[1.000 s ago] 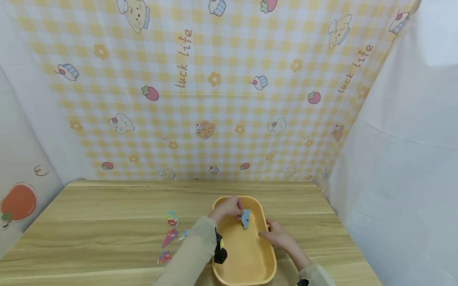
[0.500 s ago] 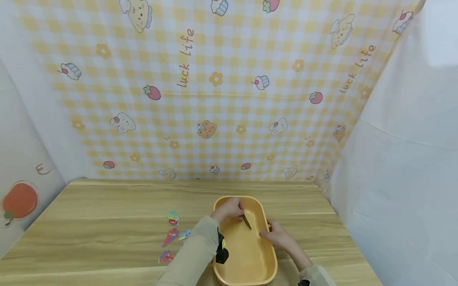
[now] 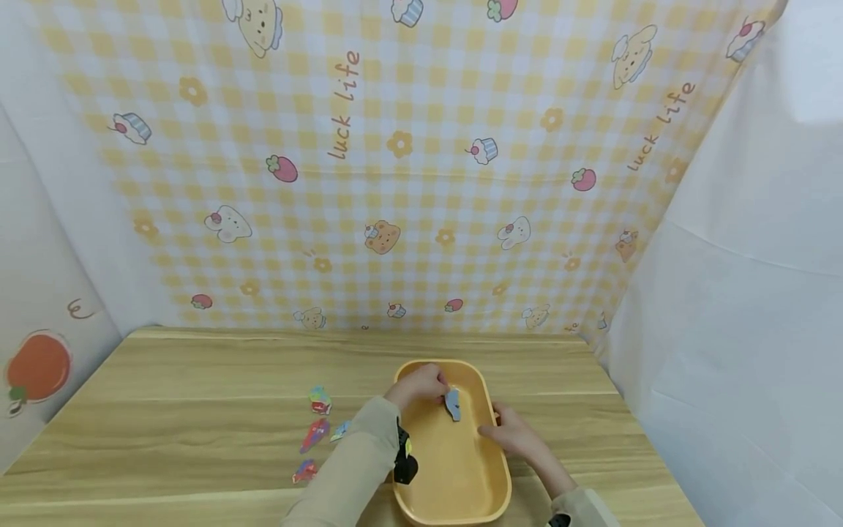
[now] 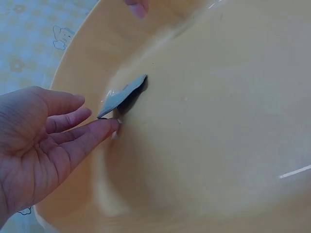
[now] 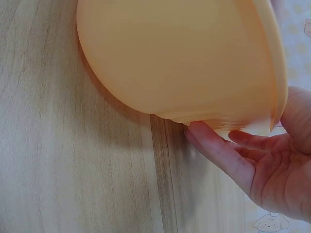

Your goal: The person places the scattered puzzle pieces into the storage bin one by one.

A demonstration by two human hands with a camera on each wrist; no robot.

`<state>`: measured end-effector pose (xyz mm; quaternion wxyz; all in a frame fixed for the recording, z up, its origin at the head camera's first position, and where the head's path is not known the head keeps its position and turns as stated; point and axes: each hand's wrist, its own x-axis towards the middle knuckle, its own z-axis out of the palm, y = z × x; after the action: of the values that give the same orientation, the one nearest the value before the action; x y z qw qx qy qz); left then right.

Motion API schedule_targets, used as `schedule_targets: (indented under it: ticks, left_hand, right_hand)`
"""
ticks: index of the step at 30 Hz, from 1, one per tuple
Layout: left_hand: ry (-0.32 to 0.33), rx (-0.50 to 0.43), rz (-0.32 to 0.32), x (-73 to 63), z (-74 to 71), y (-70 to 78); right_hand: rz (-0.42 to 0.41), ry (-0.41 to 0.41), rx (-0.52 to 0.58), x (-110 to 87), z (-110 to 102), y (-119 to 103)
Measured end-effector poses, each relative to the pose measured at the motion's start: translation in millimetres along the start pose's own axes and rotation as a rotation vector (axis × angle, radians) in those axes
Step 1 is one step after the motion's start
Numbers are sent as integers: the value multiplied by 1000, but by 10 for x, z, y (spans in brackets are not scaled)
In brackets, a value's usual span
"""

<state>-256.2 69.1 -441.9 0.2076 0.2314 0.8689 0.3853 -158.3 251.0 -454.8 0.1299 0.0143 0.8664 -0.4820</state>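
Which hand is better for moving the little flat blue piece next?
Probably the left hand: it holds the blue piece, while the right hand grips the yellow-orange rounded plastic tray.

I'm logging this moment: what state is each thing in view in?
Tray: open side up.
Gray piece: tilted, held by one end.
Left hand: fingertips hold the gray piece.
Right hand: grips the tray's side.
Green piece: lying on the table.
Purple piece: lying on the table.
Red piece: lying on the table.
Blue piece: lying on the table, beside a sleeve.
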Motion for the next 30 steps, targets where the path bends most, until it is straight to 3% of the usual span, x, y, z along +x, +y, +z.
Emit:
schedule_targets:
  ticks: [10,16,23,30]
  left_hand:
    - [-16,6,-33,-74,-41,43]
    - [-18,11,-3,-104,-77,44]
    - [-8,-123,3,-135,-110,-10]
    - [-21,-172,17,-179,-141,-23]
  right_hand:
    - [-5,-12,9,-4,-7,4]
    - [-1,-2,-4,-16,-7,-4]
    - [8,13,-16,-12,-3,-12]
    - [10,9,-12,-15,10,-12]
